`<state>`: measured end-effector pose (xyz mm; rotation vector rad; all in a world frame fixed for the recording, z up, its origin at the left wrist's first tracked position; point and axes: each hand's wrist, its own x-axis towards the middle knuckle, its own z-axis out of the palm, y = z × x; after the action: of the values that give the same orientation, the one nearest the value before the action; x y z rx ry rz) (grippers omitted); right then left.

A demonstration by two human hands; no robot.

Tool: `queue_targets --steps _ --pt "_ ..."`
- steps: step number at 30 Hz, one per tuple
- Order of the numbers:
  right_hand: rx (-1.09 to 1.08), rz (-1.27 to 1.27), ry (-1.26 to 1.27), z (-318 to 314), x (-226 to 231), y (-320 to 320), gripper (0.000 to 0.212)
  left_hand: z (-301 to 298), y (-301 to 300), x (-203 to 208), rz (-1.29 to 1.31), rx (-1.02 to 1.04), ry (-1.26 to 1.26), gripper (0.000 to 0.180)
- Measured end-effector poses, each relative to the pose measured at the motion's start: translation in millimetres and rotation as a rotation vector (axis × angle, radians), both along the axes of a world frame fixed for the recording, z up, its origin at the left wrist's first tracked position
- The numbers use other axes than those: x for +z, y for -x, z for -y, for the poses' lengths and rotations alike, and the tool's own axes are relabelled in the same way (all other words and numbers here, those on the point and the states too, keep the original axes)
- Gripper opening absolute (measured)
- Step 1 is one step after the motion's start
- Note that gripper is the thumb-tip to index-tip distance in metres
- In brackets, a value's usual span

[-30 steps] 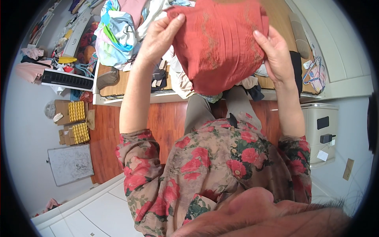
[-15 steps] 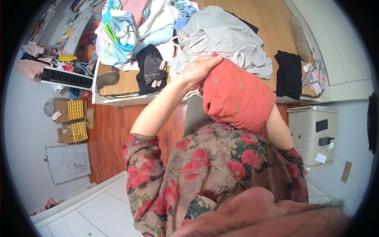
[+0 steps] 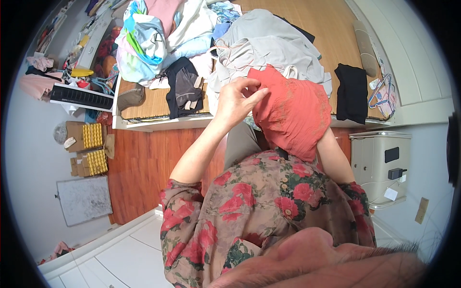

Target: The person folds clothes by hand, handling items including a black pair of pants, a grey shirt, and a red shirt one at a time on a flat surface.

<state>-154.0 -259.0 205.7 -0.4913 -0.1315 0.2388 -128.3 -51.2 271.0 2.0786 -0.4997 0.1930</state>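
Observation:
A coral-red garment (image 3: 293, 110) with stitched, lace-like bands hangs in front of my chest, draped over my right hand. My right forearm (image 3: 333, 156) runs in under its lower right side, and the hand and its fingers are hidden by the cloth. At the garment's upper left edge is my left hand (image 3: 235, 101), fingers curved, thumb and forefinger tips apart beside the cloth. Just beyond, a heap of light grey clothing (image 3: 261, 41) with thin cords lies on the bed-like wooden surface (image 3: 331, 29).
Folded black cloth (image 3: 352, 91) lies right of the grey heap, near hangers (image 3: 383, 96). Left are a dark undergarment (image 3: 186, 89) and a multicoloured fabric pile (image 3: 144, 43). A beige cabinet (image 3: 377, 165) stands at right, a whiteboard (image 3: 84, 199) at left.
My left hand has loosened from the garment's upper left edge and drawn slightly down. The garment's left part has spread and shifted, showing a smoother coral surface without the button.

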Motion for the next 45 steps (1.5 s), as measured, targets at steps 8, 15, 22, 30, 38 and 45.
queue_targets --steps 8,15,22,30,38,45 --pt "-0.056 -0.027 0.081 3 -5 5 0.057 2 -15 -4 -0.567 -0.071 0.451 0.014" --pt "-0.093 -0.009 0.15 4 -2 2 0.061 2 -42 -5 -0.486 -0.13 0.45 0.013" --pt "-0.178 0.108 0.339 7 24 -14 0.065 -6 -45 -3 -0.355 -0.087 0.419 0.031" --pt "0.166 0.508 0.789 -20 42 64 0.07 -6 16 71 0.381 -0.775 -0.344 0.061" --pt "0.52 0.356 0.731 7 11 93 0.062 -14 64 16 -0.135 -1.059 -0.36 0.093" --pt "0.508 -0.024 0.659 21 -32 107 0.051 -9 54 22 -0.074 -1.03 -0.454 0.095"
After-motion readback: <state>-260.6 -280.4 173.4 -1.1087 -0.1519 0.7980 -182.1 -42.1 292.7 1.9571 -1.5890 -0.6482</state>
